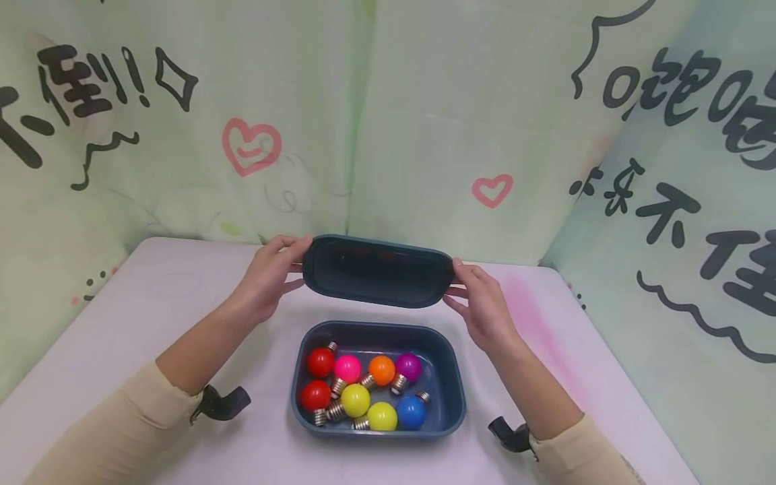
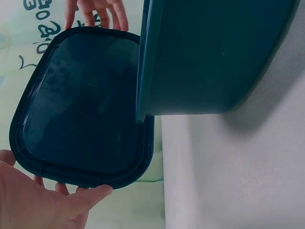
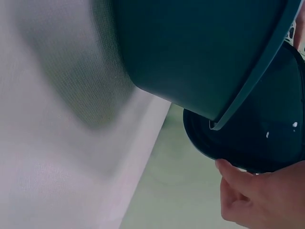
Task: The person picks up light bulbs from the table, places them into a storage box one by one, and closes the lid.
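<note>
Both hands hold a dark blue lid (image 1: 378, 271) up in the air, tilted, beyond the box. The left hand (image 1: 273, 269) grips its left end, thumb on the rim, also plain in the left wrist view. At the right end, the right hand (image 1: 481, 303) pinches the rim between thumb and fingers. Nearer the person stands a dark blue plastic box (image 1: 448, 377) without a cover. Several round coloured light bulbs lie in it, among them a red bulb (image 1: 320, 362), a pink bulb (image 1: 347, 369), an orange bulb (image 1: 382, 370), a purple bulb (image 1: 409, 366) and a blue bulb (image 1: 411, 412).
The box stands on a white table (image 1: 242, 364) with a pink streak on its right side. Light green curtains (image 1: 412, 121) with black writing and hearts hang behind and at both sides. Black mounts (image 1: 223, 403) sit on both wrists.
</note>
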Demonstrator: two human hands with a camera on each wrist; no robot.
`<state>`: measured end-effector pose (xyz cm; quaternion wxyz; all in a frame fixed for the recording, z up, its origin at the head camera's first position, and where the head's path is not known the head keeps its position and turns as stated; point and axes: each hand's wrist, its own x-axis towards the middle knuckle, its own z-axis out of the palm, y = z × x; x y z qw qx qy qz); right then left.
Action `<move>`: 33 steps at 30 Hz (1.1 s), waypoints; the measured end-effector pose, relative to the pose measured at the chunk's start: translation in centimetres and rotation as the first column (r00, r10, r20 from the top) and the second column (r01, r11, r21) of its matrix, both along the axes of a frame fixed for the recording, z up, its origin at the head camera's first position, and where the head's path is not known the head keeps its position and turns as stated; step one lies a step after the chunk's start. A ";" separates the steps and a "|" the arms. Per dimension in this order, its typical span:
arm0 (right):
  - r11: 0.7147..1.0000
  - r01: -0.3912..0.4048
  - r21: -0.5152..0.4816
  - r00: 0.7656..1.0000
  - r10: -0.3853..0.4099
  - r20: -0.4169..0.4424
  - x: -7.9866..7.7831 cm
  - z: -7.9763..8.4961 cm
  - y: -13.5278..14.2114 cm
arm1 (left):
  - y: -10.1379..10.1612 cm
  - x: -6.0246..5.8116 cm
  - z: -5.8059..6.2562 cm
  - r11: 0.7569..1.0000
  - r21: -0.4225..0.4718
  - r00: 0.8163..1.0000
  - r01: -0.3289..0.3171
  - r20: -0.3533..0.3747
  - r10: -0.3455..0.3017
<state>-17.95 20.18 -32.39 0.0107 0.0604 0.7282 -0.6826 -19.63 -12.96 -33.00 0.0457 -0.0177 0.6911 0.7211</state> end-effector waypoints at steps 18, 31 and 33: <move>0.995 -0.009 -0.103 1.000 0.009 0.003 0.3 0.2 0.9 | 0.1 0.7 0.0 0.998 0.054 0.999 -0.034 -0.007 0.035; 0.999 0.014 -0.042 1.000 -0.013 0.022 0.5 0.1 0.8 | 0.8 1.2 -0.2 0.995 -0.025 0.995 -0.092 0.026 0.093; 0.999 0.019 -0.035 0.999 -0.018 0.026 0.6 0.1 0.8 | 0.9 1.3 -0.2 0.994 -0.038 0.994 -0.102 0.029 0.103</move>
